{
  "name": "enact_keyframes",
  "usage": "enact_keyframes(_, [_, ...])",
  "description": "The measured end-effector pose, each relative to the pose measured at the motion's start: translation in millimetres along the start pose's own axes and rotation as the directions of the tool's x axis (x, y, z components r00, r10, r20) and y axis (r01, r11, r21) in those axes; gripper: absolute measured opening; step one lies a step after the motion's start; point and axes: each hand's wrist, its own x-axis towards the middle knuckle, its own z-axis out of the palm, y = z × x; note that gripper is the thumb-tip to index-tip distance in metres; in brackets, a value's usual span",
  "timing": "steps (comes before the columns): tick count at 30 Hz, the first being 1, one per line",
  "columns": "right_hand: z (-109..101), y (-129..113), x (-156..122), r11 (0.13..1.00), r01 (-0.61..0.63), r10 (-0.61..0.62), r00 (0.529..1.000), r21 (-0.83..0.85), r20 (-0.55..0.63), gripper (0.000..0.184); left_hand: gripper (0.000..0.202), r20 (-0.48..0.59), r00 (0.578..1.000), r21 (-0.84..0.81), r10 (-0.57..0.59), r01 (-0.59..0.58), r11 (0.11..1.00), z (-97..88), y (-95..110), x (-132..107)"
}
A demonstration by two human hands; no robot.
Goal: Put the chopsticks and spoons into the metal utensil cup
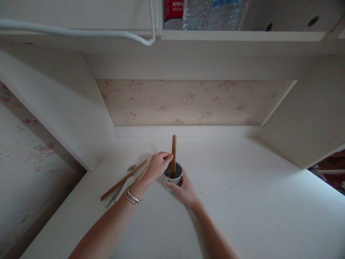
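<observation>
Brown wooden chopsticks [174,154] stand upright as a small bundle in a pale cup with a perforated inside [166,183], near the centre of the frame on the white worktop [242,205]. The left hand [161,165] appears closed on the bundle, fingertips pinched at its left side. The right hand [187,189] is wrapped around the cup's right side, thumb across the front, gripping it. The work looks partly done: this bundle is in the cup, while more loose chopsticks [122,181] lie slanted left of centre. Beside them are metal utensils [115,195] and a pale spoon-like piece [130,181], likewise outside the cup; the left forearm hides part of this group, so their number cannot be told.
</observation>
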Motion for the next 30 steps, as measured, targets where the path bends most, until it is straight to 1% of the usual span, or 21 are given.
enact_keyframes(3, [0.2,-0.1,-0.1,1.0,0.001,-0.001,1.0,0.0,0.012,0.073,0.036,0.023,0.999,0.03,0.021,-0.022,0.999,0.6,1.7,-0.8])
enact_keyframes(9, [-0.2,-0.1,0.5,0.999,0.041,-0.04,0.999,-0.019,0.018,0.072,0.034,0.008,1.0,-0.004,0.02,-0.02,1.0,3.2,1.9,-4.0])
enact_keyframes(14, [-1.1,-2.9,-0.2,0.999,0.027,-0.026,0.999,-0.044,0.021,0.072,0.04,0.028,1.0,-0.036,0.001,0.0,0.999,3.6,-3.0,-5.4])
enact_keyframes(17, [-0.9,-3.8,-0.5,0.998,0.027,-0.026,0.999,-0.053,0.019,0.073,0.041,0.034,0.998,-0.165,-0.051,0.056,0.985,2.2,-6.6,-9.5])
enact_keyframes(19, [-0.9,-3.0,-0.4,0.998,0.024,-0.023,1.0,-0.052,0.02,0.075,0.041,0.049,0.994,-0.284,-0.1,0.11,0.953,0.5,-9.1,-16.2])
enact_keyframes(21, [-1.1,-1.9,-0.3,0.999,0.025,-0.024,0.999,-0.042,0.023,0.076,0.043,0.091,0.987,-0.39,-0.131,0.156,0.907,-0.9,-12.5,-26.6])
enact_keyframes(23, [-1.5,-1.3,-0.4,0.999,0.023,-0.022,0.999,-0.032,0.031,0.076,0.051,0.159,0.979,-0.493,-0.124,0.188,0.849,-0.3,-17.7,-39.3])
enact_keyframes(24, [-1.7,-1.3,-0.6,0.999,0.02,-0.019,0.999,-0.029,0.034,0.075,0.059,0.196,0.975,-0.548,-0.105,0.198,0.812,1.3,-20.8,-45.7])
enact_keyframes(26, [-1.8,-1.6,-0.9,0.999,0.015,-0.013,0.999,-0.031,0.042,0.071,0.083,0.247,0.967,-0.641,-0.059,0.209,0.738,6.9,-27.3,-56.3])
enact_keyframes(28, [-1.5,-1.4,-1.2,0.999,0.021,-0.019,0.999,-0.046,0.047,0.068,0.103,0.247,0.968,-0.691,-0.033,0.2,0.694,14.2,-32.4,-62.9])
enact_keyframes(29, [-1.4,-1.0,-1.5,0.998,0.025,-0.023,0.998,-0.051,0.051,0.067,0.107,0.231,0.972,-0.704,-0.031,0.189,0.685,17.6,-34.1,-64.5])
enact_keyframes(30, [-1.6,-0.4,-2.0,0.998,0.027,-0.024,0.998,-0.05,0.058,0.067,0.106,0.213,0.977,-0.709,-0.029,0.175,0.683,20.5,-35.2,-65.4])
